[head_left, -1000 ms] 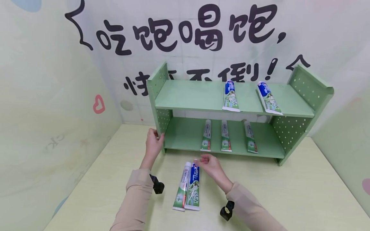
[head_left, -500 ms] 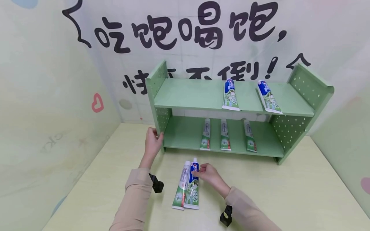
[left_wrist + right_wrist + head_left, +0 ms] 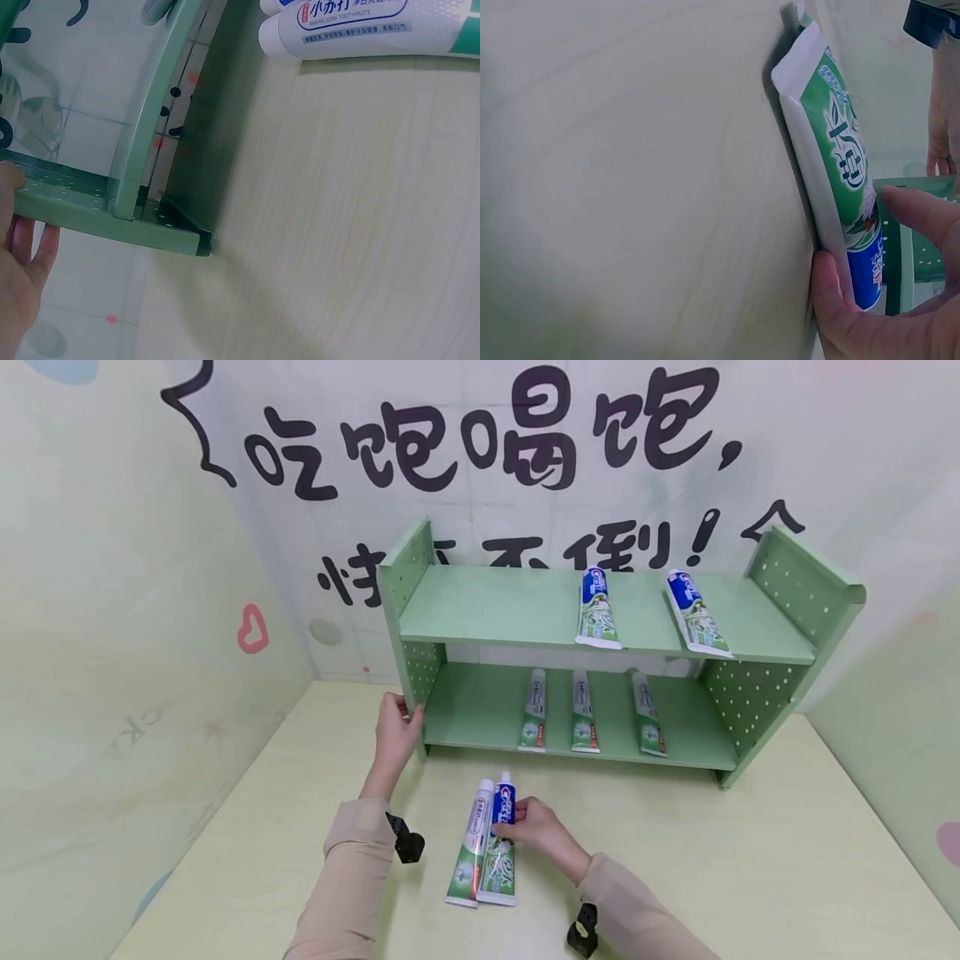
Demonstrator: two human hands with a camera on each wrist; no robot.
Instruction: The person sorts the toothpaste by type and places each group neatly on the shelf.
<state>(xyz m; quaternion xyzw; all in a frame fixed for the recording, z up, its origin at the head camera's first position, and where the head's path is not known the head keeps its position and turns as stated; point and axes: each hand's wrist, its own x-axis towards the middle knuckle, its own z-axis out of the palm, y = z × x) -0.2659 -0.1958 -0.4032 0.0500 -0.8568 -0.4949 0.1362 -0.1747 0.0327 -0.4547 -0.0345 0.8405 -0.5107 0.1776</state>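
Note:
My left hand (image 3: pixel 395 733) grips the left side panel of a green two-tier shelf (image 3: pixel 480 603), thumb on the inner side and fingers on the outer side. In the left wrist view, that hand (image 3: pixel 26 281) holds the panel's edge. My right hand (image 3: pixel 546 835) pinches a blue-and-green toothpaste tube (image 3: pixel 498 875) lying on the table in front of the shelf. The right wrist view has thumb and finger on opposite sides of this tube (image 3: pixel 832 142), near its blue part. A silver-and-green toothpaste tube (image 3: pixel 471 852) lies against its left side.
Two blue-and-green tubes, one at the middle (image 3: pixel 597 610) and one at the right (image 3: pixel 697 614), lie on the upper tier. Below are three silver-and-green tubes, a left (image 3: pixel 534 712), a middle (image 3: pixel 584 713) and a right one (image 3: pixel 648 715). Walls enclose the pale table (image 3: pixel 795 877).
My right hand has come down from the cap end of the blue-and-green tube to its body and now pinches it. The left hand stays on the shelf panel.

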